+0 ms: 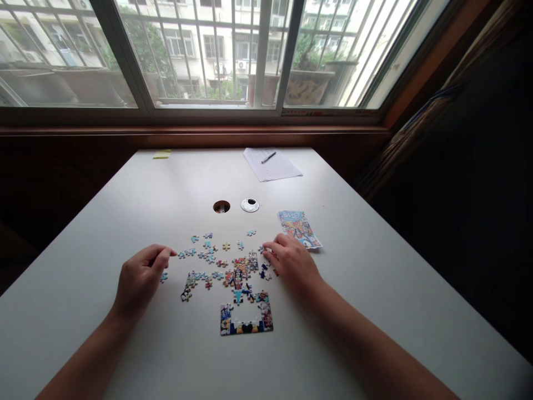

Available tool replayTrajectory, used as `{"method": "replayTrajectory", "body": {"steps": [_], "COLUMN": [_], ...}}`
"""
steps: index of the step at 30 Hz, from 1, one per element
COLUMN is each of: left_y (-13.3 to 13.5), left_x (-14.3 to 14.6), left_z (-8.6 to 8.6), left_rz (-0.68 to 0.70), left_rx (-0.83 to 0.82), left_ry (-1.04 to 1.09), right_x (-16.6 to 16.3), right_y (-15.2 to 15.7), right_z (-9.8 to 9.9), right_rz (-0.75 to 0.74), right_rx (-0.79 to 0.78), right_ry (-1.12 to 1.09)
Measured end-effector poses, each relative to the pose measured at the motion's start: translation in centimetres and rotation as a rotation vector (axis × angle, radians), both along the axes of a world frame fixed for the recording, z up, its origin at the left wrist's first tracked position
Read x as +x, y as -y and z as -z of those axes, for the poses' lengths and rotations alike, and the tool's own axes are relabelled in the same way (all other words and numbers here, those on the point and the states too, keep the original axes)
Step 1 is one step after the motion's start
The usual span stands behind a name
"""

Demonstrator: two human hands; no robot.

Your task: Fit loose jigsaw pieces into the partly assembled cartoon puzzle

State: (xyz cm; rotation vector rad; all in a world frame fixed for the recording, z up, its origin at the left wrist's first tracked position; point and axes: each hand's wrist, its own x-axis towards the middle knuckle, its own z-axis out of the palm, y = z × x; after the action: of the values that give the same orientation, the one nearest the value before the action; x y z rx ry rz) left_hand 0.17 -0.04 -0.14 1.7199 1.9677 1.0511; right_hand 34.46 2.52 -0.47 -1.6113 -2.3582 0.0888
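From the head view, both hands rest on the white worktop (125, 344) among loose pieces (208, 253). The left hand (139, 280) has its fingers curled together at the pieces' left edge; whether they pinch one I cannot tell. The right hand (291, 264) lies fingers-down, pressed together over pieces, hiding them. The half-built puzzle (245, 319) sits between the forearms. A picture card (300, 228) lies just beyond the right hand.

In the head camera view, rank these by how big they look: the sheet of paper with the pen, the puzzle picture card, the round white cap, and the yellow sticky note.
1. Sheet of paper
2. Puzzle picture card
3. Round white cap and yellow sticky note: they look about alike, and the note lies farther from the camera, so no ranking between them.
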Motion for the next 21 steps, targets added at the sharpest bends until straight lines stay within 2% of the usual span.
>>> {"method": "replayTrajectory", "body": {"steps": [11, 21], "left_y": [0.0, -0.1], "left_x": [0.1, 0.1], "left_z": [0.0, 0.3], "left_rz": [0.014, 0.009], "left_rx": [-0.004, -0.040], "left_ry": [0.005, 0.009], "right_x": [0.0, -0.3], "right_y": [-0.4, 0.1], "right_z": [0.6, 1.0], "right_rz": [0.002, 0.050], "right_rx": [-0.090, -0.104], "right_ry": [-0.074, -0.075]}}
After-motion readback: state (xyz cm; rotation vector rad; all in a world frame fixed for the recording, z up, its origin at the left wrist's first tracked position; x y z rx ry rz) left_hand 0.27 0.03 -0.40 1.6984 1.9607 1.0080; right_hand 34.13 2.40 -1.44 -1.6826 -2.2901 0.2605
